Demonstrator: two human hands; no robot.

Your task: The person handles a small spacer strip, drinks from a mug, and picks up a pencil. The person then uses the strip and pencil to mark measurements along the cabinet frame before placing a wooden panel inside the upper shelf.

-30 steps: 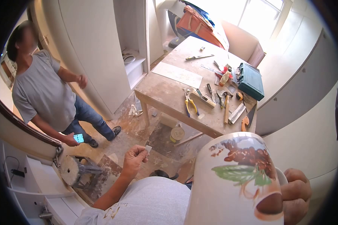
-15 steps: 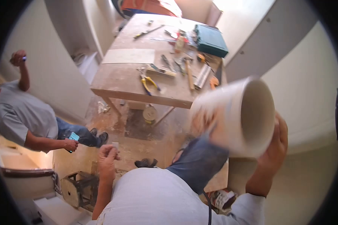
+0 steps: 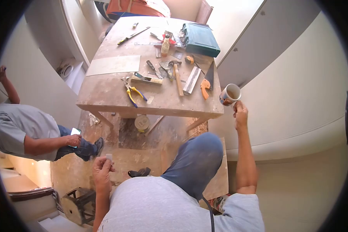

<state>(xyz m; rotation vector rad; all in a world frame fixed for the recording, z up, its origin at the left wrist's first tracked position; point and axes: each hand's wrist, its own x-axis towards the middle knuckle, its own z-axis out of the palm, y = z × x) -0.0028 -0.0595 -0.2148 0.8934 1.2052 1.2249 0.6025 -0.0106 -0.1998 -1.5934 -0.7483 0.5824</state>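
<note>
- White, cylindrical, ceramic-looking mug with a brown-and-blue print (image 3: 226, 99) has moved the most: half a second ago it loomed big and tipped sideways near the camera, now it's out at arm's length, mouth mostly up. Clock directions are from mid-view: mug at 2 o'clock, beside the near right corner of the dusty, pale-brown wooden table (image 3: 104, 91). Can't tell if they touch.
- Right hand (image 3: 241, 112), 3 o'clock: fingers closed around the mug's handle.
- Left hand (image 3: 103, 170), 8 o'clock: thumb and fingers pinched together on a small, flat, whitish piece (image 3: 109, 156), other fingers curled.
- Holding tip, just my take: keep the mug level, wrist steady, since there seems to be something brownish inside. Light pinch on the whitish piece is plenty.
- Head count: two own hands, one mug, one whitish piece. One co-worker in a grey T-shirt (image 3: 23, 123) at 9 o'clock, with one flat, pale-screened phone (image 3: 75, 132).
- On the table, one each: yellow-and-blue metal pliers (image 3: 133, 92) (10 o'clock), wooden-handled claw hammer (image 3: 178, 79) (12), boxy dark-green plastic toolbox (image 3: 201, 40) (between 12 and 1), orange-handled, dark-bladed saw (image 3: 206, 88) (between 1 and 2).
</note>
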